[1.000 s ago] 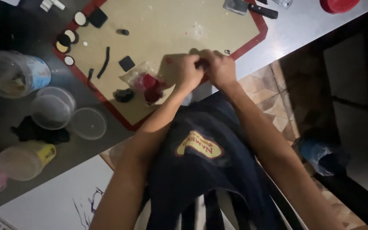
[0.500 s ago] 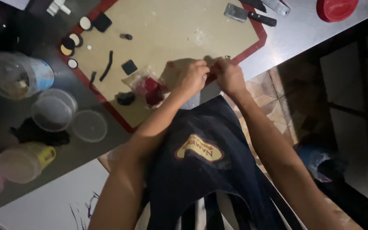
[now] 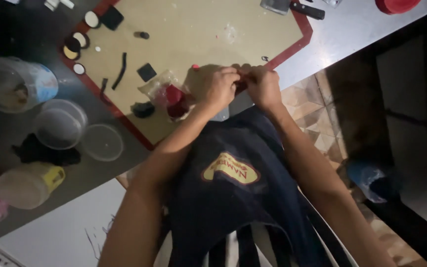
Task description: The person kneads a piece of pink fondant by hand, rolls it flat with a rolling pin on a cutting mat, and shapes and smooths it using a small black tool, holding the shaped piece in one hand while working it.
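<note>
My left hand (image 3: 217, 89) and my right hand (image 3: 264, 87) meet at the near edge of a tan mat with a red border (image 3: 213, 29). Both pinch one small dark red piece (image 3: 241, 84), which the fingers mostly hide. Just left of my left hand lies a clear plastic bag with red lumps (image 3: 168, 94) on the mat. Black bits lie further left: a square (image 3: 147, 72), a thin strip (image 3: 120, 64) and a dark lump (image 3: 143, 109).
Clear plastic tubs (image 3: 59, 123), a lid (image 3: 103, 142), a clear jar (image 3: 13, 84) and a yellow-capped jar (image 3: 28, 184) stand on the grey table at the left. Small round tins (image 3: 77, 42) sit by the mat's corner. Tools (image 3: 292, 7) and a red lid (image 3: 396, 5) lie at the far edge.
Both hands stay pressed together on the red piece, with only slight finger movement. The view has shifted a little.
</note>
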